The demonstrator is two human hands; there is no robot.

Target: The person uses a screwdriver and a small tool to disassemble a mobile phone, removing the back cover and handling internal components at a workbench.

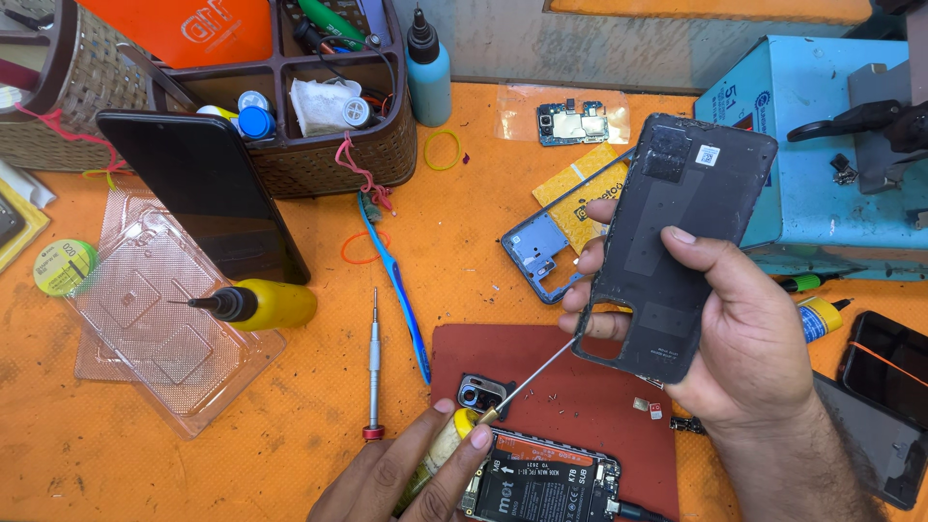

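My right hand holds a dark grey phone back cover upright, inner side towards me, over the orange table. My left hand grips a small yellow glue tube whose long metal needle reaches up to the cover's lower left edge. Below the hands an opened phone with its black battery showing lies on a dark red mat. A small camera bezel piece sits on the mat beside the needle. A blue phone mid-frame lies behind the cover.
A black phone leans on a brown basket organiser. A yellow needle bottle lies on a clear plastic tray. A screwdriver, a blue toothbrush, a blue machine and a dark phone surround the mat.
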